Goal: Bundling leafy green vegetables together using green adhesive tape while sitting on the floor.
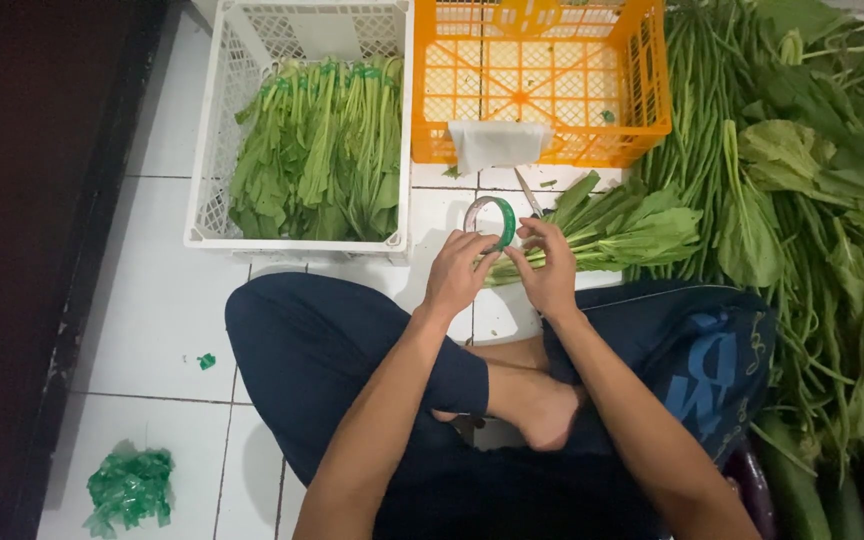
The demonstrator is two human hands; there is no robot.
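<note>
Head view, hands: the left hand [459,272] and the right hand [549,268] are close together above the crossed legs, fingers curled.
Left hand hold: it pinches a roll of green tape [492,218] at its lower edge; the roll stands upright just above the fingertips.
Right hand hold: it is closed around the stem end of a bunch of leafy greens [614,232], which lies pointing right across the floor.
Edges: the white crate [214,150] sits ahead on the left, its near rim just beyond the left knee; the orange crate [652,95] touches it on the right side.
White crate contents: bundled greens [317,150] tied with green bands, laid lengthwise.
Orange crate: a white sheet [497,143] hangs over its near rim.
Right side: a pile of long beans and loose leaves [812,200] crowds the right leg, leaving little free space there.
Open room: bare tiles lie to the left of the knee, bounded by a dark wall edge [52,250].
Surface: a white tiled floor [152,310] with a heap of green tape scraps [130,488] at the lower left.
Between crates and hands: scissors [527,192] lie on the tile, partly hidden.
</note>
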